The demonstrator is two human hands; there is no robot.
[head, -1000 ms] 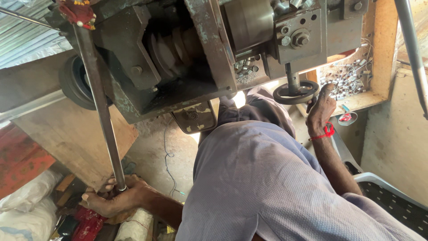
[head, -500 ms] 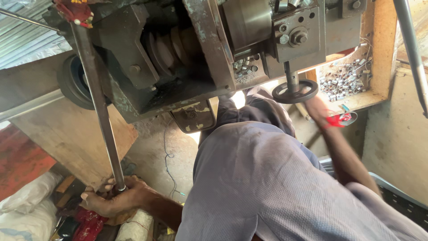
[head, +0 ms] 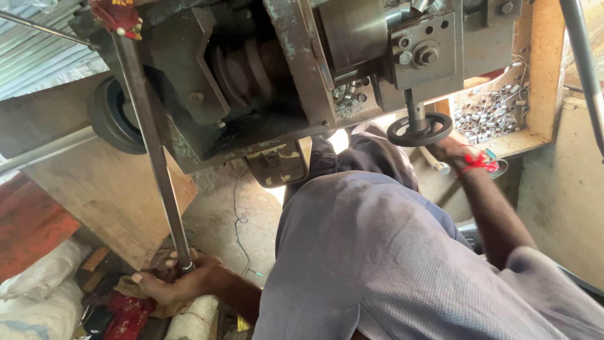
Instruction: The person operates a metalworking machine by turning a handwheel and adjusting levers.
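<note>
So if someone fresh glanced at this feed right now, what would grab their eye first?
Most likely the big dark metal machine filling the top of the view, with a small black handwheel hanging under its right part. The left hand grips the lower end of a long steel lever at the lower left, while the right hand, a red band at its wrist, is up at the handwheel. Behind it, a wooden tray holds small silvery metal pieces.

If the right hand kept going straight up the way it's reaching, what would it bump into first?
Probably the small black handwheel on the machine. The right hand sits just under its rim, fingers pointing up toward it. It looks close enough to be touching, but depth is hard to judge. The tray of small metal pieces lies off to the side.
</note>
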